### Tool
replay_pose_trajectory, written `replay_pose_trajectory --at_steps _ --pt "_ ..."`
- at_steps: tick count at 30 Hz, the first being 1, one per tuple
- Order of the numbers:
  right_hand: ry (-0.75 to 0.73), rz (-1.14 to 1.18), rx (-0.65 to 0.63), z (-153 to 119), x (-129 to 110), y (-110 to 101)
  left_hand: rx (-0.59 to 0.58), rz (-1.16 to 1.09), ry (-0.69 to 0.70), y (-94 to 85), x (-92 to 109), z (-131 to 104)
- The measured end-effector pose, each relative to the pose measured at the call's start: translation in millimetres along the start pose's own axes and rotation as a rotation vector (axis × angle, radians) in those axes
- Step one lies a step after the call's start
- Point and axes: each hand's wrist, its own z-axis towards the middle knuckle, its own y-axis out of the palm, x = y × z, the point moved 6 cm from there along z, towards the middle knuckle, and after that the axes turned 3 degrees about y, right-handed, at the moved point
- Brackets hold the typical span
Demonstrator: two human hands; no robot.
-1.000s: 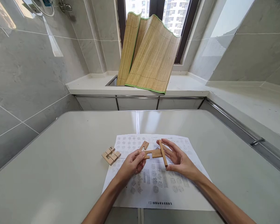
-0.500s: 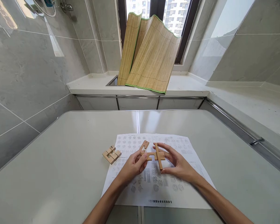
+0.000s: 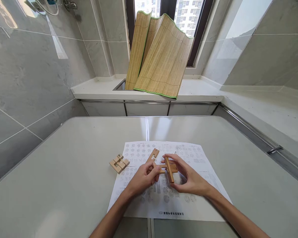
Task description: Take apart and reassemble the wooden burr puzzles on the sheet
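Above the printed paper sheet (image 3: 193, 208), two notched wooden puzzle pieces cross each other between my hands. My left hand (image 3: 145, 177) pinches the left end of the flat notched piece (image 3: 174, 168). Thumb and fingers of my right hand (image 3: 190, 175) grip the crossing wooden bar (image 3: 169, 170) at its top and bottom ends. Another notched wooden piece (image 3: 154, 154) lies on the sheet just behind my left fingers, its lower part hidden by them. Left of the sheet, several wooden pieces (image 3: 119, 164) lie together, one marked with a 3.
The paper, covered in small diagrams, lies on a glossy pale table (image 3: 64, 172) with a seam down its middle. Behind stands a folded bamboo mat (image 3: 164, 59) on a white ledge (image 3: 99, 92), before a window. Grey tiled walls (image 3: 39, 72) enclose the sides.
The crossed pieces and both hands have shifted slightly down and right. The crossing bar has turned, showing more of its broad side. My right hand still grips it at both ends.
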Motion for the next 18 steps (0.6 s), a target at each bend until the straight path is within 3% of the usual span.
replay_pose_trajectory --at_steps 18 --pt "0.054 -0.001 -0.036 -0.7 2.5 -1.0 -0.009 -0.008 -0.016 1.7 0.3 0.3"
